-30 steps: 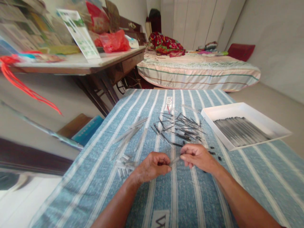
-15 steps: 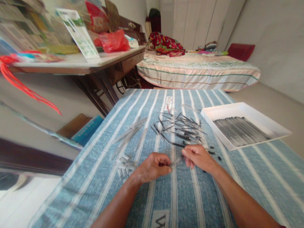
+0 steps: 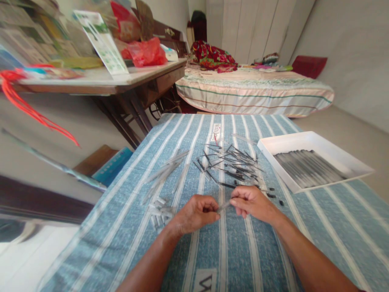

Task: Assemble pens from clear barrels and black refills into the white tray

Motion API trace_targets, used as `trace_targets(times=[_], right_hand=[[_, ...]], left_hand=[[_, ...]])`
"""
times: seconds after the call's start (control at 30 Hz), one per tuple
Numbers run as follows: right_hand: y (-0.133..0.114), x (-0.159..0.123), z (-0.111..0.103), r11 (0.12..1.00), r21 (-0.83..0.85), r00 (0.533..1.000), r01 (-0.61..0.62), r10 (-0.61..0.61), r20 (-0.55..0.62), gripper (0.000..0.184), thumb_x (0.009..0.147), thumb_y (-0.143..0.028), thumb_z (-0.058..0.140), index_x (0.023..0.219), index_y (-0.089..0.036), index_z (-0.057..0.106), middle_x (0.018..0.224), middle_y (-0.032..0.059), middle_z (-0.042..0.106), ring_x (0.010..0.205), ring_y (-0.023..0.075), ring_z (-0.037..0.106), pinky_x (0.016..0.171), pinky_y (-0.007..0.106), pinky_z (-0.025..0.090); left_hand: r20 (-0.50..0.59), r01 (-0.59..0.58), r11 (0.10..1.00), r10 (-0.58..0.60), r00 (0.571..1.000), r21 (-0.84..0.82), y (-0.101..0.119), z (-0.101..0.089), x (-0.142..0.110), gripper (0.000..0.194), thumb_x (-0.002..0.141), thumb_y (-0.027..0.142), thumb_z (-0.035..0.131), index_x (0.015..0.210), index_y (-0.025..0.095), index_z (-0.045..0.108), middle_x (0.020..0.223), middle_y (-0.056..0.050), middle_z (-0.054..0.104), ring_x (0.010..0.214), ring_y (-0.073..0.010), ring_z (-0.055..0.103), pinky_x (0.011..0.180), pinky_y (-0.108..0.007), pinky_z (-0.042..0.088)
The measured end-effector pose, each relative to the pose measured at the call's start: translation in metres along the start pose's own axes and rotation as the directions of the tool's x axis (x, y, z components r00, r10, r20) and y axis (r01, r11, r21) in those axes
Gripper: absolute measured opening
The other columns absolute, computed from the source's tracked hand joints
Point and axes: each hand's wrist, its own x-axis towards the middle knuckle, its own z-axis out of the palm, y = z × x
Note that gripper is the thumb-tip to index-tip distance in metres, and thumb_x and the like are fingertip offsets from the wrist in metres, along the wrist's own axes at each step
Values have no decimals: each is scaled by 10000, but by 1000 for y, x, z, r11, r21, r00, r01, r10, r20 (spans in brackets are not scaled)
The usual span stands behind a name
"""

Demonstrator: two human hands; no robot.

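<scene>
Left hand (image 3: 199,213) and right hand (image 3: 253,203) pinching opposite ends of a slender translucent piece (image 3: 224,206), between the table's (image 3: 240,253) side edges; two-handed adjustment apparently under way; next move likely calls for steady alignment.

From head height, the camera looks forward and down across the striped cloth (image 3: 121,227) toward the bed (image 3: 255,91).

Striped tablecloth (image 3: 121,235): "With love" legible on a pale patch (image 3: 216,132) toward the far edge, lettering turned sideways. Second patch (image 3: 199,278), near side: what reads as a large "W" (remainder cut off by the frame). Markings on blue box (image 3: 113,165) and upright card (image 3: 101,42): illegible.
</scene>
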Motion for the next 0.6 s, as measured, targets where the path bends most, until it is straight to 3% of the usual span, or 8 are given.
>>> trace_targets(times=[0.23,0.33,0.43,0.6], right_hand=[[3,1,0,1000,27,999,-8,9,-38,330,765,-477,566,692,-157,539,486,-31,578,372,82,506,386,184,372],[5,2,0,999,42,999,-11,13,-46,329,765,-476,568,689,-157,542,490,-30,586,367,78,501,382,180,367],[6,3,1,998,70,998,1,3,-56,331,782,-472,551,681,-157,536,496,-25,593,364,72,497,373,171,349],[8,5,0,994,97,990,45,-31,-138,302,796,-453,538,733,-158,552,495,-28,589,353,72,480,365,173,345]], left_hand=[[-123,-138,928,190,974,345,2,3,1,85,721,190,559,646,151,557,555,52,445,524,-72,391,497,-187,282],[-142,-157,898,233,962,412,4,4,0,99,728,185,551,635,152,553,561,46,455,537,-78,406,513,-193,289],[-161,-135,931,199,967,339,5,6,-1,111,731,209,559,635,152,552,549,47,448,527,-78,397,501,-193,288],[-226,-81,996,84,970,23,5,5,2,126,699,247,604,639,147,557,524,53,449,485,-67,371,464,-190,274]])
